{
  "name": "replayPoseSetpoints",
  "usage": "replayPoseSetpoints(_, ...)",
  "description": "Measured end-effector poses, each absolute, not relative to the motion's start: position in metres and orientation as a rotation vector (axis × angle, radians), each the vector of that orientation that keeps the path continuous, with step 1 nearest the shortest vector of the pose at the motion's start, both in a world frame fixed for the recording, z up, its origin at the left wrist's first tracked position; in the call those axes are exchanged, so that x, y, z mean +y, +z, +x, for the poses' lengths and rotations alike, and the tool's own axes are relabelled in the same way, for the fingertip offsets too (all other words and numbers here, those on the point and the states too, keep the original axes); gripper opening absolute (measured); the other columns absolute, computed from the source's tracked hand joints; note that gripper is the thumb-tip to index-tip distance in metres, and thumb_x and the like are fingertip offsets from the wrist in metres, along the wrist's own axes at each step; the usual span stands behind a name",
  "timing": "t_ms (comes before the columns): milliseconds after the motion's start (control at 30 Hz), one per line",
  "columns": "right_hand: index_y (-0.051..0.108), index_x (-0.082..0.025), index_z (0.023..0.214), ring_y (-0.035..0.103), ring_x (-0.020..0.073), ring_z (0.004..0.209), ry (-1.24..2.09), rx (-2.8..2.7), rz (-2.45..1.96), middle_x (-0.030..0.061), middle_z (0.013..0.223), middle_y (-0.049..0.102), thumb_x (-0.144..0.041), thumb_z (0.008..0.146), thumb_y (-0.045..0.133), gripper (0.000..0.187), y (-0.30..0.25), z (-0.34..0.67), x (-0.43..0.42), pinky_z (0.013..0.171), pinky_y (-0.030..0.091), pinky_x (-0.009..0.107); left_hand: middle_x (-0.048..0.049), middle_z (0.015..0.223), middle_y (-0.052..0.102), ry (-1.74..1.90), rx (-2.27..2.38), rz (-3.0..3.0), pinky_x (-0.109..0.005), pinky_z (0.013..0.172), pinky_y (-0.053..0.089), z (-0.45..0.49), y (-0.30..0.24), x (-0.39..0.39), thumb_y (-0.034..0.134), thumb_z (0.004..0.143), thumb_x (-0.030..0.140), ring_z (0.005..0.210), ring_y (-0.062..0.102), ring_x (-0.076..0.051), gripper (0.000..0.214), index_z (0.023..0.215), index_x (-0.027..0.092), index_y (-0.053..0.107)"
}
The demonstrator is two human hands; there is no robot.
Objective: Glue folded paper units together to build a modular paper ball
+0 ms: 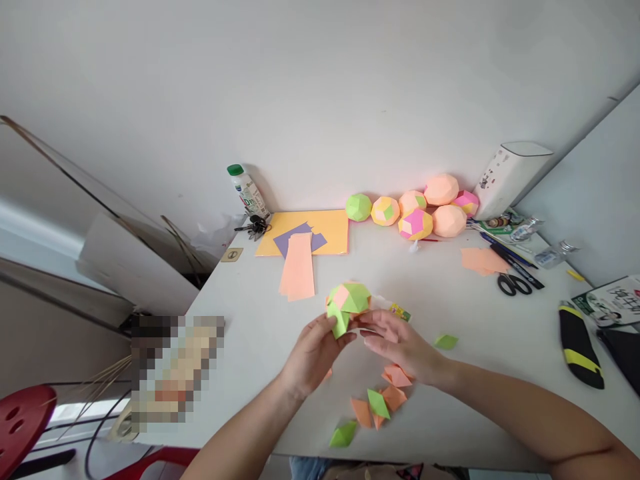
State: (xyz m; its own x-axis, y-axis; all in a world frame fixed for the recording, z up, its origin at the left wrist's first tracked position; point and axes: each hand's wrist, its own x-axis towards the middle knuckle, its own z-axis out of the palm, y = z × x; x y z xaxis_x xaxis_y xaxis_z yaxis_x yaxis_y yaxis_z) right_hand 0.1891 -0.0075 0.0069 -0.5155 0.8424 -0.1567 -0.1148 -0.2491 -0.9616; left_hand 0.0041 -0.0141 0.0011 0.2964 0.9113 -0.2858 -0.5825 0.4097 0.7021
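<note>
over table (450,293) — hands cupping paper ball (349,301)

Surface (450,293): free room and obstructions
Bare strip mid-right, open. Paper balls (415,212) line the wall; scissors (514,285) far right; folded pieces (383,403) near front edge.

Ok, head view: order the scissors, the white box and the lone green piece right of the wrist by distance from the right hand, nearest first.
1. Green piece, just right of the right hand, which is at the paper ball.
2. Scissors, farther right and back.
3. White box, far right, by the wall.
</note>
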Motion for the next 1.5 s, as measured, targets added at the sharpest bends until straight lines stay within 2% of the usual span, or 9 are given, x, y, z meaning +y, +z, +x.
replayPoseSetpoints(100,0.063,-0.018,0.089,0.061,0.0191,0.09,1.718,-1.563,-0.961,0.0084,0.096,0.066,-0.041,0.084,0.06,0.024,0.015,0.197,-0.007,0.084,0.048,0.035,-0.0069,0.09,0.065,1.216,0.718,0.528,-0.033,0.08,0.049,-0.014,0.012,-0.01,0.059,0.082,0.032,0.09,0.058,-0.019,0.022,0.094,0.017,0.069)
replayPoseSetpoints(233,0.054,-0.018,0.065,0.056,0.0154,0.065,1.498,-1.738,-1.073,0.0038,0.065,0.06,-0.042,0.09,0.047,0.035,0.014,0.203,-0.004,0.064,0.047,0.03,-0.0051,0.089,0.065,1.399,0.714,0.532,-0.032,0.078,0.05,-0.029,0.018,-0.004,0.059,0.08,0.032,0.087,0.058,-0.018,0.02,0.094,0.02,0.068)
replayPoseSetpoints(467,0.054,-0.019,0.114,0.061,0.0147,0.076,1.04,-2.158,-1.172,0.0044,0.085,0.064,-0.025,0.094,0.036,0.027,-0.002,0.196,0.023,0.066,0.048,0.026,-0.0049,0.091,0.065,1.366,0.682,0.48,-0.03,0.081,0.049,-0.021,0.01,0.009,0.057,0.083,0.03,0.088,0.059,-0.017,0.02,0.095,0.018,0.068)
replayPoseSetpoints(600,0.059,-0.017,0.105,0.058,0.0176,0.099,0.504,-2.592,-1.321,0.0092,0.108,0.062,-0.018,0.091,0.045,0.021,-0.002,0.169,0.053,0.079,0.047,0.026,-0.006,0.091,0.065,1.342,0.635,0.465,-0.031,0.083,0.048,-0.019,0.005,0.013,0.054,0.086,0.029,0.09,0.059,-0.017,0.022,0.096,0.016,0.067)
replayPoseSetpoints(833,0.063,-0.01,0.087,0.055,0.0271,0.089,0.163,-2.721,-1.535,0.0168,0.091,0.063,-0.001,0.075,0.055,0.017,-0.028,0.123,0.087,0.067,0.043,0.031,-0.0063,0.092,0.065,1.321,0.563,0.481,-0.031,0.081,0.048,-0.015,0.004,0.011,0.055,0.085,0.03,0.09,0.059,-0.018,0.023,0.098,0.015,0.067)
replayPoseSetpoints(1100,0.063,-0.013,0.077,0.055,0.0238,0.085,0.125,-2.649,-1.484,0.0136,0.086,0.064,-0.009,0.081,0.051,0.013,-0.017,0.135,0.079,0.062,0.04,0.028,-0.0063,0.09,0.065,1.325,0.518,0.503,-0.033,0.081,0.047,-0.013,0.006,0.008,0.053,0.086,0.031,0.09,0.059,-0.019,0.022,0.095,0.016,0.067)
replayPoseSetpoints(1233,0.057,-0.018,0.078,0.056,0.0141,0.069,0.219,-2.592,-1.354,0.004,0.079,0.062,-0.018,0.085,0.047,0.012,0.008,0.163,0.059,0.057,0.039,0.022,-0.0068,0.096,0.063,1.329,0.536,0.49,-0.033,0.078,0.049,-0.011,0.009,0.006,0.055,0.086,0.032,0.099,0.059,-0.022,0.02,0.093,0.017,0.067)
replayPoseSetpoints(1333,0.052,-0.019,0.072,0.052,0.0136,0.058,0.231,-2.444,-1.232,0.0014,0.066,0.058,-0.012,0.079,0.046,0.012,0.014,0.179,0.047,0.053,0.035,0.024,-0.0068,0.098,0.063,1.294,0.529,0.467,-0.033,0.078,0.049,-0.007,0.008,0.003,0.055,0.086,0.032,0.106,0.058,-0.025,0.019,0.092,0.018,0.066)
replayPoseSetpoints(1500,0.052,-0.019,0.07,0.054,0.0159,0.065,0.339,-2.371,-1.174,0.0046,0.074,0.062,-0.01,0.072,0.047,0.011,0.008,0.187,0.04,0.057,0.037,0.026,-0.0084,0.104,0.062,1.244,0.495,0.497,-0.042,0.091,0.046,-0.001,0.003,0.002,0.053,0.088,0.034,0.115,0.053,-0.03,0.022,0.097,0.018,0.065)
